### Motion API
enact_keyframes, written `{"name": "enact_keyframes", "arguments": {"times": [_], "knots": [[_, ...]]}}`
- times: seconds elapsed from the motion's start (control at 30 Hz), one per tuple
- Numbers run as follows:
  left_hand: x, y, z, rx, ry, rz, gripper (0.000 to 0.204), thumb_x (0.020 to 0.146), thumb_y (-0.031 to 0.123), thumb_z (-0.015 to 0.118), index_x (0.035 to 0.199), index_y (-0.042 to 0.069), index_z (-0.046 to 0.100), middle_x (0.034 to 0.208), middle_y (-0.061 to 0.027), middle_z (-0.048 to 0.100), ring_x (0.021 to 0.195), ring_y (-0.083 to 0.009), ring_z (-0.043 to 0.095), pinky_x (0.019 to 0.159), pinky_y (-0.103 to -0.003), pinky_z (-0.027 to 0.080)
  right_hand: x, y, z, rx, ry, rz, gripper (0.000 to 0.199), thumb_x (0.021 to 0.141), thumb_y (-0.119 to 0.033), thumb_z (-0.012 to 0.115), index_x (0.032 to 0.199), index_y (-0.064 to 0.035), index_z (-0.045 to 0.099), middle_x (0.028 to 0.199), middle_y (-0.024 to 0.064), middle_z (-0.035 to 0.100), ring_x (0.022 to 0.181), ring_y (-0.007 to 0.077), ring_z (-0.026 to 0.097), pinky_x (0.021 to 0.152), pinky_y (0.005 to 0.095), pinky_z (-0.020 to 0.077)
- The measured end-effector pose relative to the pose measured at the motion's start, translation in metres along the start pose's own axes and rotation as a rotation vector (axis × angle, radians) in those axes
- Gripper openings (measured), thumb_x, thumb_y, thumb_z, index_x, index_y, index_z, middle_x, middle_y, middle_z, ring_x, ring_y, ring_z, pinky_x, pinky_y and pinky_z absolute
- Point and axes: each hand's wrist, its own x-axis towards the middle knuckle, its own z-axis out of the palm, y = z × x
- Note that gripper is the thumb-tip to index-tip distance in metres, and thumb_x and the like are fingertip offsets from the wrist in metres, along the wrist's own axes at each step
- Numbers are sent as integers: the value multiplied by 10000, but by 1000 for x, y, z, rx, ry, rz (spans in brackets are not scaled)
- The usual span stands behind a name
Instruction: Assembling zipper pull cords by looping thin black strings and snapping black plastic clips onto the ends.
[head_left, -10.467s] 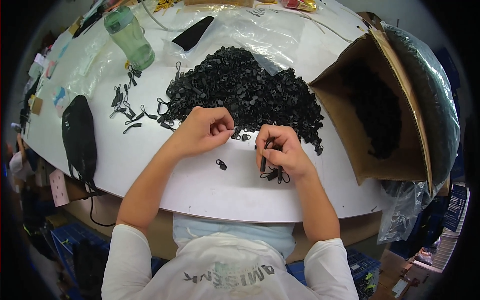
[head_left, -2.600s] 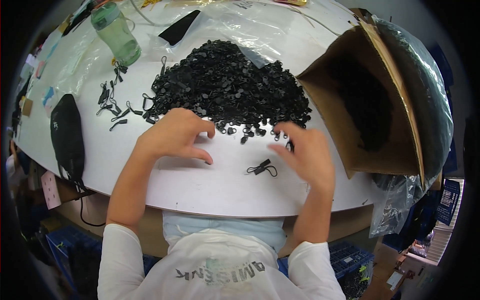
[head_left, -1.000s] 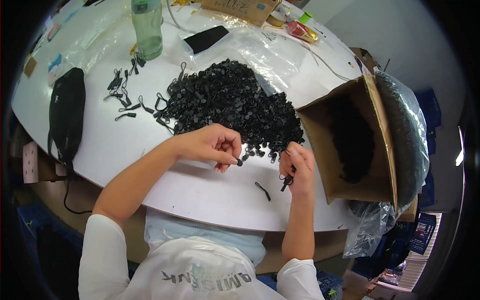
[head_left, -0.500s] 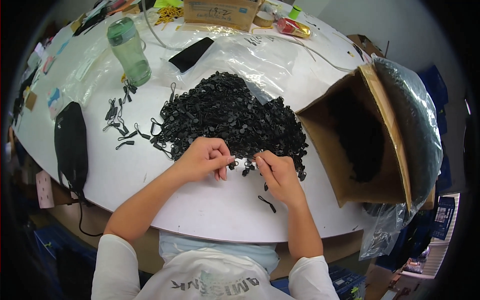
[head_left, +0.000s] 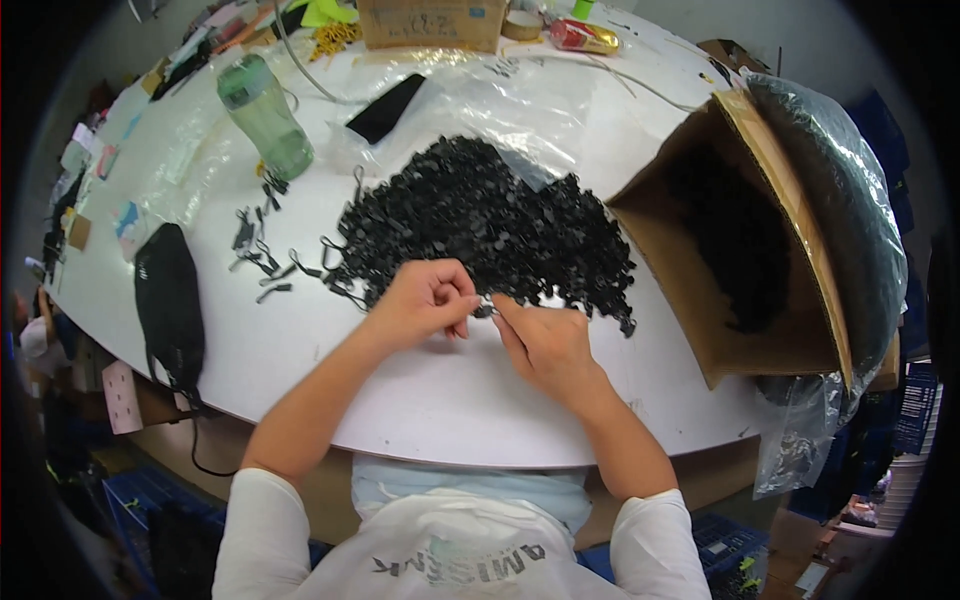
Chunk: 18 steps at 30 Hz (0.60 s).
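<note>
A heap of small black zipper pulls [head_left: 470, 210], each a cord loop with a plastic end, lies on the white table. At the heap's near edge my left hand [head_left: 430, 303] is closed, its thumb and forefinger pinched at a small black zipper pull [head_left: 484, 311]. My right hand [head_left: 548, 345] meets it from the right, also pinching at this small piece. The fingertips of both hands almost touch, and they hide most of what they hold. Left of the heap, several loose zipper pulls [head_left: 262, 250] lie scattered.
An open cardboard box [head_left: 690, 325] lined with plastic lies tipped on the right. A green bottle [head_left: 265, 120] and a black pouch [head_left: 168, 300] stand on the left. Behind the heap are clear plastic bags [head_left: 530, 110], a black phone-like slab [head_left: 387, 108] and another carton [head_left: 430, 25].
My right hand has moved left, closing the gap to my left hand. The loose zipper pull below my right hand no longer shows. The whole view has shifted slightly.
</note>
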Motion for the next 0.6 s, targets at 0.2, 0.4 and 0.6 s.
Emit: {"name": "enact_keyframes", "arguments": {"times": [0.2,0.4,0.6], "knots": [[-6,0,7,261,109,193,132,843,103,628,765,15,569,584,-27,582,520,-74,571,482,-242,457,-7,0,17,-69,126,-50,125,747,-63,691,854,-35,631,568,57,557,447,211,539,439,322,415],[-7,-9,13,366,142,344,149,846,123,624,782,12,550,548,-38,491,489,-101,429,464,-279,353,-10,-6,12,-78,113,-70,108,741,-37,694,822,-31,622,586,77,575,466,234,549,449,345,411],[-8,-12,15,362,127,363,166,850,161,614,797,9,573,542,-51,495,488,-116,448,473,-282,370,-3,-6,19,-35,84,-40,84,732,-41,698,773,-37,625,570,79,570,445,237,537,422,332,405]]}}
